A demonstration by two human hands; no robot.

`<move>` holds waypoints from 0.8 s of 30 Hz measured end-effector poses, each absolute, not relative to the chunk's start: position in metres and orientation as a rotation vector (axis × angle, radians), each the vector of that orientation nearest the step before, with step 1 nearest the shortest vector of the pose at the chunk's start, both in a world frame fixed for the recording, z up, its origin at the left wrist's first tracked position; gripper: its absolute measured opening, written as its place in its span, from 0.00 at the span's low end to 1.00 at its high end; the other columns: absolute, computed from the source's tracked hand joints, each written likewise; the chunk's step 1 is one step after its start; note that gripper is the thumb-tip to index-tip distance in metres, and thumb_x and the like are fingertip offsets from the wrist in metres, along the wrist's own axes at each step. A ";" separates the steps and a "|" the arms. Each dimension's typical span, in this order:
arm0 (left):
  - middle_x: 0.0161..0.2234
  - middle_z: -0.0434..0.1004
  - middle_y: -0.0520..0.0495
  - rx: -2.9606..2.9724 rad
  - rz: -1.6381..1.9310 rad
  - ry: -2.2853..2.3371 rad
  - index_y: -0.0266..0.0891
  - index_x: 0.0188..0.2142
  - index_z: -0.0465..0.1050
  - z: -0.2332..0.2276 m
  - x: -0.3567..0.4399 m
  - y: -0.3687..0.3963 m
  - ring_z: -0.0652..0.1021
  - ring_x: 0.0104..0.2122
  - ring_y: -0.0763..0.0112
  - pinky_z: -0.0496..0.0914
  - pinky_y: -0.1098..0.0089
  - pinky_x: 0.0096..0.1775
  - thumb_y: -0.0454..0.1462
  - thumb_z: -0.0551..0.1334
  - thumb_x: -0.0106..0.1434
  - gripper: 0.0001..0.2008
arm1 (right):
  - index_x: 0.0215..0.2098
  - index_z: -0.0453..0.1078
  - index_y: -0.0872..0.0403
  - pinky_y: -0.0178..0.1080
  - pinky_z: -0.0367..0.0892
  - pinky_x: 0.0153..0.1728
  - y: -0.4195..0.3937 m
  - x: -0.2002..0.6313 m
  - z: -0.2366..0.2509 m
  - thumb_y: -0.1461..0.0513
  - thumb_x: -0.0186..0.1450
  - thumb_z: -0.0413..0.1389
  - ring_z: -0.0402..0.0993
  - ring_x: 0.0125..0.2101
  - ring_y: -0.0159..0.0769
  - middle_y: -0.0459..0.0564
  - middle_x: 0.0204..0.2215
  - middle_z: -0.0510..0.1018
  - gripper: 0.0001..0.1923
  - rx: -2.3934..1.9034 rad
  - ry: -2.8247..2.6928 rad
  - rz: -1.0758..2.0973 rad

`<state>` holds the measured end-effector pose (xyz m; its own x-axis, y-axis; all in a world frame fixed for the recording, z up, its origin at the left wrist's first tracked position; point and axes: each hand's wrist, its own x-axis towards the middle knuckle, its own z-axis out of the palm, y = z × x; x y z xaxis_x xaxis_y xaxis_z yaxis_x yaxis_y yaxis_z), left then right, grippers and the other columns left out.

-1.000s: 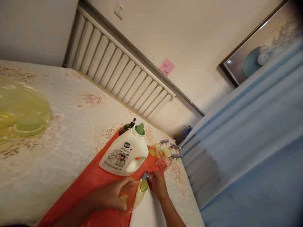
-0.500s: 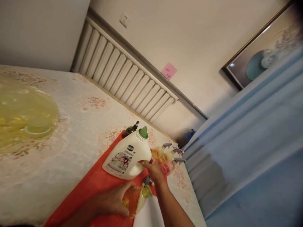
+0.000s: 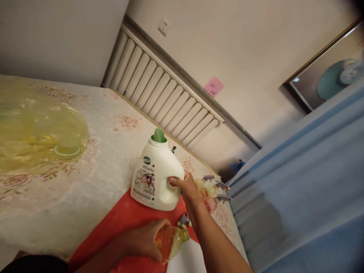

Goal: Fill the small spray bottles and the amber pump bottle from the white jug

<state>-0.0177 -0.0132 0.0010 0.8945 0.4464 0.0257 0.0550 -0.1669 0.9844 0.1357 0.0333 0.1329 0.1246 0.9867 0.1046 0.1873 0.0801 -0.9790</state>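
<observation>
My right hand (image 3: 188, 187) is closed around the handle of a white detergent jug (image 3: 167, 161). The jug stands nearly upright above the red mat (image 3: 136, 210), its uncapped mouth showing a green spout (image 3: 159, 135). Lower down, my left hand (image 3: 145, 239) grips a clear spray bottle (image 3: 176, 242) without its sprayer. The bottle leans to the right, its yellowish open neck pointing right. A grey spray head (image 3: 184, 219) lies just above the bottle's neck, near my right forearm. My left fingers partly cover the bottle, so its contents are unclear.
A large yellow translucent plastic container or bag (image 3: 42, 121) lies at left, a round green cap (image 3: 67, 149) by it. Several spray bottles (image 3: 209, 191) stand right of the jug. A dark pump top (image 3: 173, 149) shows behind it. White paper (image 3: 187, 259) lies in front.
The jug has swung from a rightward lean to nearly upright, now hiding most of the dark pump bottle. The bottle in my left hand tips further right. The view has shifted slightly.
</observation>
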 end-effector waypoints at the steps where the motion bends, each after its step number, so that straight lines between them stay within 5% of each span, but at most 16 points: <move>1: 0.45 0.76 0.55 1.711 0.360 0.387 0.52 0.49 0.68 0.001 -0.017 -0.013 0.78 0.43 0.58 0.73 0.66 0.37 0.38 0.70 0.45 0.30 | 0.27 0.72 0.55 0.31 0.59 0.21 0.033 0.135 0.142 0.59 0.42 0.70 0.63 0.19 0.28 0.40 0.18 0.74 0.17 -1.335 -1.289 0.926; 13: 0.45 0.77 0.52 1.590 0.380 0.461 0.50 0.48 0.67 0.011 -0.022 -0.006 0.78 0.41 0.57 0.71 0.66 0.32 0.38 0.70 0.45 0.29 | 0.22 0.71 0.56 0.31 0.59 0.20 -0.031 0.201 0.258 0.58 0.46 0.65 0.65 0.16 0.29 0.43 0.14 0.74 0.11 -1.538 -1.378 0.555; 17: 0.44 0.78 0.52 1.531 0.426 0.427 0.48 0.50 0.66 0.012 -0.022 0.000 0.78 0.39 0.60 0.69 0.68 0.31 0.37 0.66 0.47 0.28 | 0.23 0.72 0.56 0.31 0.56 0.18 -0.070 0.224 0.272 0.59 0.46 0.67 0.63 0.14 0.29 0.42 0.12 0.72 0.12 -1.679 -1.391 0.471; 24: 0.43 0.79 0.50 1.590 0.502 0.501 0.45 0.51 0.64 0.012 -0.021 0.005 0.79 0.39 0.58 0.69 0.69 0.32 0.38 0.65 0.48 0.29 | 0.26 0.72 0.56 0.32 0.54 0.19 -0.133 0.238 0.273 0.46 0.48 0.65 0.58 0.15 0.28 0.40 0.13 0.66 0.22 -2.109 -1.531 0.434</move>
